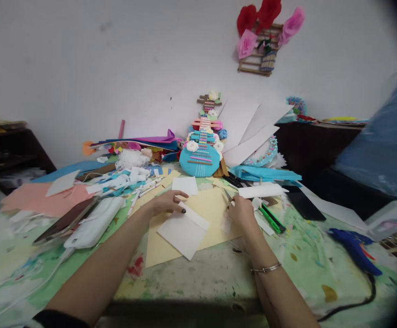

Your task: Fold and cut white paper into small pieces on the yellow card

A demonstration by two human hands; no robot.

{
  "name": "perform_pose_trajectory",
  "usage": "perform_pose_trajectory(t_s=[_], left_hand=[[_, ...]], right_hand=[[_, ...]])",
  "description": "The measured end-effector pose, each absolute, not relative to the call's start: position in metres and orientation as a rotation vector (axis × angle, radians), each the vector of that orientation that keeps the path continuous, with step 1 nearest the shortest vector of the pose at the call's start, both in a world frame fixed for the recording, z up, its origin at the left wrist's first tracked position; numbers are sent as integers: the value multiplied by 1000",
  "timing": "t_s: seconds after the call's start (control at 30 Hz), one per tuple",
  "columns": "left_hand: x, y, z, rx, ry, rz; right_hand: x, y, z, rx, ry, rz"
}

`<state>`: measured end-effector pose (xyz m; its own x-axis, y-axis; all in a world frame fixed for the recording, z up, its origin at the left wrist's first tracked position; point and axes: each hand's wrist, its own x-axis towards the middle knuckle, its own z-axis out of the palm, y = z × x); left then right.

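Note:
My left hand [166, 203] reaches over the top edge of a white sheet of paper [185, 234], fingers apart, the thumb at the paper's edge. A folded or layered strip runs along this sheet's upper right side. Beneath it lies a larger cream sheet [215, 218]. Another white paper piece [185, 185] sits just beyond my left fingers. My right hand [242, 210] is closed around what looks like scissors [228, 196], whose metal blades point up and left; the handles are hidden in my hand. A green utility knife [272, 218] lies just right of it.
A blue paper lute-like craft [200, 159] leans at the back wall. At left lie a white power bank [96, 223], a tablet-like device [65, 218] and paper scraps [126, 180]. At right are a black phone [304, 202] and a blue glue gun [353, 248] with its cord.

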<state>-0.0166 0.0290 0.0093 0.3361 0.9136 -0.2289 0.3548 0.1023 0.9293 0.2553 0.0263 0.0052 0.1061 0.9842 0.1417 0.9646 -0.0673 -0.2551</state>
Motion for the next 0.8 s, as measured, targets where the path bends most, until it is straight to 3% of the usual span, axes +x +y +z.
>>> perform_pose_trajectory(t_s=[0.23,0.33,0.4,0.8], left_hand=[[-11,26,12,1537,1066,694],[-5,24,13,1571,1093,801],[-2,23,13,1574,1120,859],[-3,27,2,1515,1022,706]], right_hand=[[244,13,15,-2012,-1981,87],[224,4,12,-1425,-2192,439],[213,1,5,-1295,-2295,533],[224,20,-11,-1401,-2001,603]])
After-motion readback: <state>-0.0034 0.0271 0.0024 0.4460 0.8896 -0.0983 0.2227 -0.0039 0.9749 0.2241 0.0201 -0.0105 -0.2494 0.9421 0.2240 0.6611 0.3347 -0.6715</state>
